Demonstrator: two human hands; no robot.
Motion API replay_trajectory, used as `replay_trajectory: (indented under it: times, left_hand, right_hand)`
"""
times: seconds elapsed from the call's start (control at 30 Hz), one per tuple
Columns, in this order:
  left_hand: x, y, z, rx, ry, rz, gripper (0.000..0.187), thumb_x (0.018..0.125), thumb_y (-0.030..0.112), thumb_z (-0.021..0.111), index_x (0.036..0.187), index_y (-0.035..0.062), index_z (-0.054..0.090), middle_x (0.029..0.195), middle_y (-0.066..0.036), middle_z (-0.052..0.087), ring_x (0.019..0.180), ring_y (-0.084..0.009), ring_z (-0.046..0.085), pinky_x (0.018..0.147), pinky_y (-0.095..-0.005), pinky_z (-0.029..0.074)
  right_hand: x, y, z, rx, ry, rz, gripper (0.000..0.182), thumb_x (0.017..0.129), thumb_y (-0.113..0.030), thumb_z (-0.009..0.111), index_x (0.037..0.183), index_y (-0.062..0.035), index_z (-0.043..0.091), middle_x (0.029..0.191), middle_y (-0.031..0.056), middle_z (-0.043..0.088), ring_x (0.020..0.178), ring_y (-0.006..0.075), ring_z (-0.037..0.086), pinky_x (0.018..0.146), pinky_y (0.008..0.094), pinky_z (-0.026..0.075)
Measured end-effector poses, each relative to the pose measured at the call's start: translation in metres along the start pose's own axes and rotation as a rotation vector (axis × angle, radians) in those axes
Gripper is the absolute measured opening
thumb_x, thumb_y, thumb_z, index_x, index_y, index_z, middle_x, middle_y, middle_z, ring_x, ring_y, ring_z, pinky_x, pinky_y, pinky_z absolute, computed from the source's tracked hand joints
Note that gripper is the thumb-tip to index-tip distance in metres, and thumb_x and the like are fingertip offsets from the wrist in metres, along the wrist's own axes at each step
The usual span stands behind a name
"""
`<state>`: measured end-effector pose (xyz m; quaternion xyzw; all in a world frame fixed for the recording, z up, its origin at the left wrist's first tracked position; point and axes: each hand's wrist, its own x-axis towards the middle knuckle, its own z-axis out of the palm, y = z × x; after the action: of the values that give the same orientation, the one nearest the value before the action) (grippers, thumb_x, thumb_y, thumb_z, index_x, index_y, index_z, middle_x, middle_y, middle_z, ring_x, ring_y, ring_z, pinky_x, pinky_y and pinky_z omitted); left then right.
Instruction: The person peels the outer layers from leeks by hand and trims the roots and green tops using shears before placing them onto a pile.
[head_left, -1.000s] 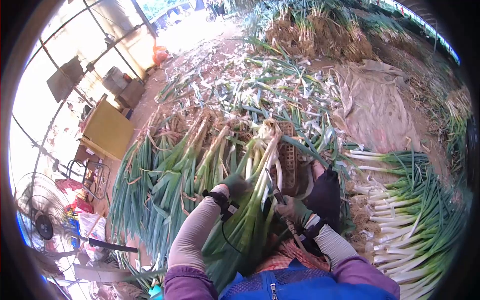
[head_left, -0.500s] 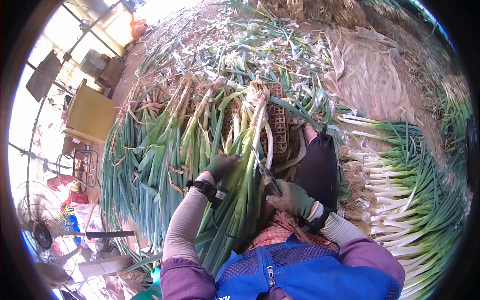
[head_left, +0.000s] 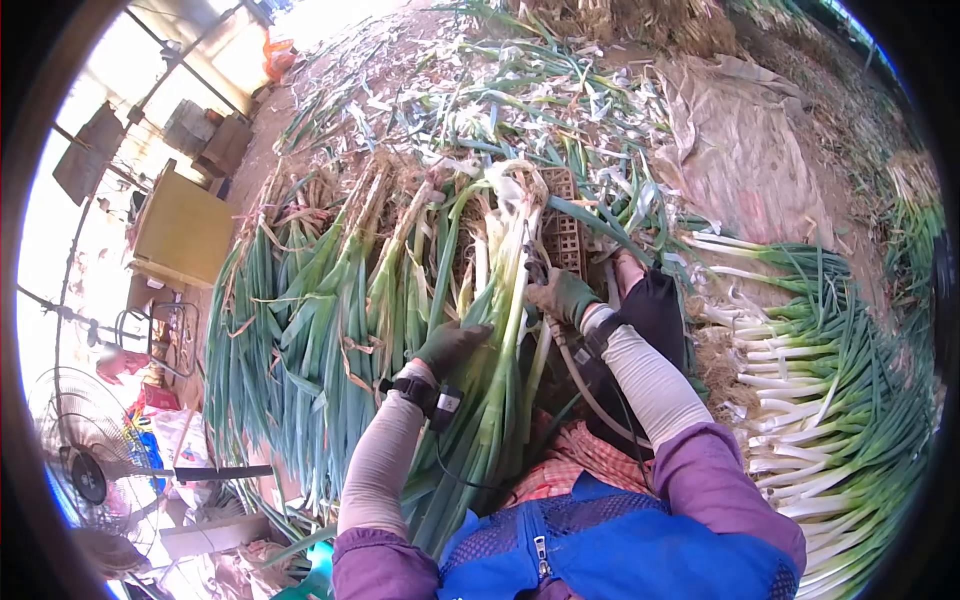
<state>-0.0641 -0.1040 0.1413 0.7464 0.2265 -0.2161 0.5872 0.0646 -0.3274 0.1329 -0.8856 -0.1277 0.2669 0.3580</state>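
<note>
My left hand [head_left: 452, 348], in a dark green glove, lies on the green leaves of a large leek bunch [head_left: 500, 380] in front of me, its fingers bent toward the stalks. My right hand [head_left: 565, 298], also gloved, is closed round a dark tool [head_left: 538, 270] with a hose [head_left: 580, 385] trailing from it. The tool's tip is close to the pale upper stalks [head_left: 515, 210], below their roots. Further leek bunches [head_left: 310, 270] lie side by side to the left, roots away from me.
A brown plastic crate [head_left: 562, 240] stands behind the bunch. Cleaned leeks [head_left: 800, 400] lie in a row on the right, near a cloth sheet [head_left: 740, 150]. A fan [head_left: 85, 470] and a yellow cabinet [head_left: 185, 228] stand left. Leaf scraps [head_left: 480, 100] cover the ground ahead.
My right hand and the tool have moved away from my body, up along the stalks toward the root end. My left hand has shifted slightly nearer to me.
</note>
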Motion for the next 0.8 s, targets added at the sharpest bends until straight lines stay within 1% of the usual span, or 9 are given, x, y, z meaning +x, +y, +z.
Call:
replay_trajectory:
  times: [0.13,0.27,0.33,0.37,0.43,0.57,0.7,0.77,0.8]
  left_hand:
    - [-0.001,-0.009,-0.012,-0.091,-0.008,0.085,0.045,0.089,0.034,0.068,0.113,-0.0042,0.065,0.095,-0.007,0.068,0.079,-0.0142,0.062,0.072,-0.0277,0.05]
    - [-0.007,-0.002,-0.015,-0.35,-0.067,-0.024,0.041,0.092,0.029,0.065,0.117,-0.0033,0.064,0.097,-0.007,0.068,0.08,-0.0141,0.063,0.074,-0.028,0.051]
    - [-0.008,-0.004,-0.012,-0.378,-0.07,-0.065,0.042,0.092,0.029,0.064,0.118,-0.0034,0.064,0.1,-0.007,0.069,0.081,-0.0145,0.064,0.076,-0.0283,0.051]
    - [-0.009,-0.005,-0.01,-0.389,-0.071,-0.084,0.042,0.093,0.029,0.064,0.119,-0.0035,0.064,0.101,-0.008,0.069,0.082,-0.0147,0.064,0.077,-0.0285,0.051]
    - [0.007,-0.029,-0.013,-0.332,-0.098,0.035,0.043,0.093,0.029,0.064,0.12,-0.0033,0.063,0.104,-0.008,0.068,0.084,-0.0153,0.065,0.08,-0.0288,0.052]
    - [-0.012,-0.01,-0.008,-0.436,-0.127,0.017,0.043,0.093,0.029,0.062,0.121,-0.0034,0.063,0.108,-0.009,0.068,0.089,-0.0163,0.066,0.083,-0.0292,0.052]
    - [-0.007,-0.02,-0.007,-0.501,-0.108,-0.042,0.043,0.093,0.028,0.061,0.122,-0.0034,0.062,0.109,-0.01,0.068,0.091,-0.0168,0.066,0.085,-0.0295,0.052]
    - [-0.004,-0.026,-0.008,-0.557,-0.129,-0.077,0.043,0.093,0.028,0.061,0.123,-0.0031,0.062,0.109,-0.01,0.068,0.091,-0.017,0.066,0.085,-0.0295,0.052]
    - [-0.001,-0.029,-0.009,-0.539,-0.109,-0.082,0.043,0.093,0.028,0.062,0.122,-0.003,0.062,0.109,-0.01,0.068,0.091,-0.0171,0.066,0.085,-0.0296,0.052]
  right_hand:
    - [-0.002,0.01,-0.003,-0.036,0.057,-0.02,0.071,0.079,-0.055,0.057,0.108,0.0093,0.063,0.09,0.0311,0.068,0.088,0.0415,0.07,0.078,0.0445,0.055]
    - [-0.04,0.013,0.002,0.119,-0.116,0.005,0.077,0.079,-0.056,0.057,0.113,0.0133,0.058,0.091,0.0323,0.067,0.089,0.0432,0.069,0.081,0.0441,0.054]
    - [-0.046,0.007,0.005,-0.044,-0.049,-0.079,0.078,0.079,-0.055,0.058,0.114,0.0144,0.056,0.091,0.0324,0.067,0.089,0.0432,0.069,0.082,0.0446,0.054]
    - [-0.047,0.005,-0.001,0.088,-0.163,0.06,0.074,0.079,-0.053,0.058,0.111,0.0136,0.06,0.094,0.0345,0.066,0.094,0.0446,0.068,0.086,0.0463,0.053]
    - [-0.022,0.015,0.007,0.043,-0.079,0.011,0.07,0.079,-0.051,0.058,0.107,0.0128,0.062,0.096,0.0352,0.066,0.095,0.0441,0.068,0.086,0.0466,0.053]
    - [0.054,0.038,0.025,-0.203,0.032,-0.177,0.043,0.087,-0.04,0.056,0.102,-0.0003,0.061,0.082,0.0298,0.066,0.074,0.0411,0.068,0.064,0.0467,0.054]
    - [0.084,0.028,0.01,-0.205,-0.116,-0.082,0.034,0.091,-0.037,0.054,0.094,-0.0031,0.059,0.067,0.0237,0.061,0.069,0.0374,0.069,0.06,0.0475,0.054]
    - [0.076,0.02,0.006,-0.005,-0.204,0.096,0.042,0.091,-0.039,0.057,0.091,0.0021,0.058,0.061,0.0202,0.06,0.062,0.0332,0.068,0.057,0.0463,0.054]
    - [0.068,0.023,0.009,-0.065,-0.179,-0.019,0.044,0.09,-0.04,0.058,0.09,0.0039,0.057,0.059,0.0187,0.059,0.058,0.0314,0.067,0.055,0.0459,0.054]
